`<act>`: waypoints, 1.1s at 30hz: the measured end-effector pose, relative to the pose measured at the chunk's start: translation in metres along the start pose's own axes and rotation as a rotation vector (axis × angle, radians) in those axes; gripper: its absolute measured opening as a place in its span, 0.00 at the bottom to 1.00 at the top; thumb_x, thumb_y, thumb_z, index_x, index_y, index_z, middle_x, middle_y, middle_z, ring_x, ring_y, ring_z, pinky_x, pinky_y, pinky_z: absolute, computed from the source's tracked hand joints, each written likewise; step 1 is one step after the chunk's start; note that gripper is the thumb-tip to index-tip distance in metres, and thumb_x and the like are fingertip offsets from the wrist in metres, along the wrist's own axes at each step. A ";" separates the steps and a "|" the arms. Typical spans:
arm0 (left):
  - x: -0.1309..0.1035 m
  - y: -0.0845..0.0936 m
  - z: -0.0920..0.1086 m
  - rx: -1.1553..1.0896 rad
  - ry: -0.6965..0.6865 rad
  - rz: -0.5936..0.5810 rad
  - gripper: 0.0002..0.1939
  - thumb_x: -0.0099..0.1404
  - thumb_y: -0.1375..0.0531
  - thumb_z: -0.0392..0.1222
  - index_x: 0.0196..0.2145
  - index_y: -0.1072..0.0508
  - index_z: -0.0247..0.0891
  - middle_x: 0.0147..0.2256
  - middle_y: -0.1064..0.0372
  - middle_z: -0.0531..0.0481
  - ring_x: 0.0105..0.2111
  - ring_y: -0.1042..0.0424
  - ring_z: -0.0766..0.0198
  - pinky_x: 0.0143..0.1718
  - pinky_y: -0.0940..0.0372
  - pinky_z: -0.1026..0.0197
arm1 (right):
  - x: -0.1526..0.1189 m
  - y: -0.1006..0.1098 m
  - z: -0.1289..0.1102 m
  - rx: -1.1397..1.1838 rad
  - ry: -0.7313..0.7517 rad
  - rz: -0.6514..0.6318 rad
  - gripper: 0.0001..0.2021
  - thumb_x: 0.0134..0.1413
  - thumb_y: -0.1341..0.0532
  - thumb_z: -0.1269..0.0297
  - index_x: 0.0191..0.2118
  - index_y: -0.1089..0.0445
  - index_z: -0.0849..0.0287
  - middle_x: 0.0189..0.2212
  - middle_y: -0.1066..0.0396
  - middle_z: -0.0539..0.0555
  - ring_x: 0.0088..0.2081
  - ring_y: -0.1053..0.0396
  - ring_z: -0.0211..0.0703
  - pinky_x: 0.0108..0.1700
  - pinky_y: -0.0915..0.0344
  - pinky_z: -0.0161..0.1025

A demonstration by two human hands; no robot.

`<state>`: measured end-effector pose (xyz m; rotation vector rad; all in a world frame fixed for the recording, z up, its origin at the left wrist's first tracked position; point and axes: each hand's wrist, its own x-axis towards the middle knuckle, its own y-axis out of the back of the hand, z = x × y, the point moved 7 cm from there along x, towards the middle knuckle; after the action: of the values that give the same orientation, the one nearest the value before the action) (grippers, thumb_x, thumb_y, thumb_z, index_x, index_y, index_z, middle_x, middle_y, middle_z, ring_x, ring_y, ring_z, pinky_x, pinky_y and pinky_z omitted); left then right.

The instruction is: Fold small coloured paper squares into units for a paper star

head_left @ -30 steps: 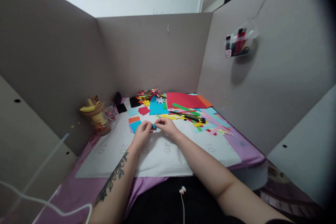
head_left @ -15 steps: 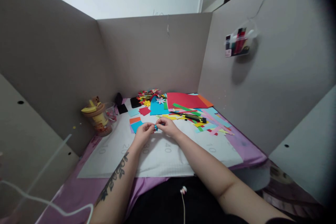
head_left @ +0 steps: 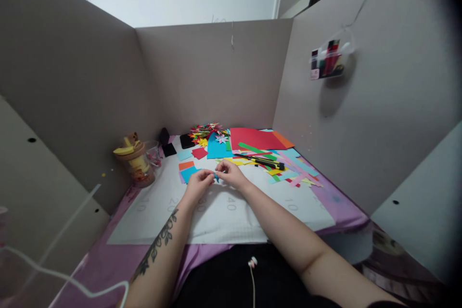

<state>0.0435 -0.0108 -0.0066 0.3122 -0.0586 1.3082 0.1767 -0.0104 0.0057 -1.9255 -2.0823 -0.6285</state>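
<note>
A small piece of folded blue paper [head_left: 216, 177] is pinched between my two hands above the white mat [head_left: 231, 226]. My left hand [head_left: 200, 184] grips it from the left, with fingers closed. From the right, my right hand [head_left: 231, 174] holds it with thumb and fingertips together. Most of the folded paper is hidden by my fingers. Just beyond my left hand lie small paper squares: an orange one [head_left: 186, 166] and a blue one [head_left: 188, 173]. A red square [head_left: 199, 153] lies farther back.
Folded paper stars [head_left: 204, 131] are heaped at the back. Red sheets [head_left: 256, 139], paper strips [head_left: 298, 166] and a black-and-yellow cutter [head_left: 267, 161] lie at the right. A brown-and-yellow cup [head_left: 137, 163] stands at the left. Grey panels [head_left: 216, 72] enclose the table.
My hands stay in nearly the same place. The blue paper between my fingers has turned slightly, with a pointed end now hanging down. The whole view has shifted a little.
</note>
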 end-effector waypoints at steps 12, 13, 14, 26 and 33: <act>0.001 0.012 0.005 0.062 -0.065 0.145 0.12 0.55 0.41 0.46 0.31 0.28 0.33 0.24 0.30 0.50 0.25 0.32 0.67 0.29 0.38 0.65 | -0.003 -0.004 -0.012 -0.180 0.143 0.004 0.04 0.49 0.41 0.65 0.28 0.30 0.58 0.35 0.32 0.54 0.42 0.35 0.41 0.31 0.40 0.33; 0.000 0.012 0.006 0.084 -0.080 0.154 0.12 0.55 0.41 0.45 0.31 0.27 0.33 0.25 0.30 0.50 0.26 0.32 0.66 0.29 0.38 0.65 | -0.004 -0.005 -0.013 -0.184 0.146 0.009 0.04 0.48 0.41 0.66 0.28 0.30 0.58 0.35 0.32 0.54 0.42 0.35 0.42 0.31 0.40 0.33; 0.000 0.012 0.007 0.106 -0.093 0.159 0.11 0.55 0.41 0.45 0.31 0.27 0.33 0.25 0.30 0.49 0.26 0.32 0.66 0.30 0.38 0.64 | -0.005 -0.005 -0.014 -0.186 0.145 0.017 0.03 0.47 0.40 0.66 0.28 0.30 0.58 0.35 0.32 0.54 0.42 0.35 0.42 0.31 0.40 0.33; -0.003 0.009 0.014 0.166 -0.112 0.153 0.11 0.56 0.42 0.45 0.30 0.27 0.34 0.27 0.28 0.48 0.29 0.30 0.63 0.32 0.37 0.63 | -0.007 -0.005 -0.019 -0.232 0.133 0.061 0.02 0.47 0.43 0.70 0.28 0.32 0.59 0.29 0.32 0.50 0.35 0.35 0.39 0.37 0.40 0.35; -0.005 0.011 0.019 0.180 -0.129 0.173 0.11 0.56 0.43 0.45 0.28 0.27 0.34 0.25 0.29 0.49 0.27 0.32 0.65 0.30 0.39 0.64 | -0.007 -0.002 -0.018 -0.172 0.069 0.106 0.04 0.47 0.43 0.68 0.30 0.33 0.60 0.27 0.31 0.50 0.31 0.35 0.37 0.34 0.40 0.34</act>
<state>0.0342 -0.0183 0.0124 0.5551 -0.0780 1.4666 0.1731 -0.0249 0.0182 -2.0579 -1.9260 -0.8629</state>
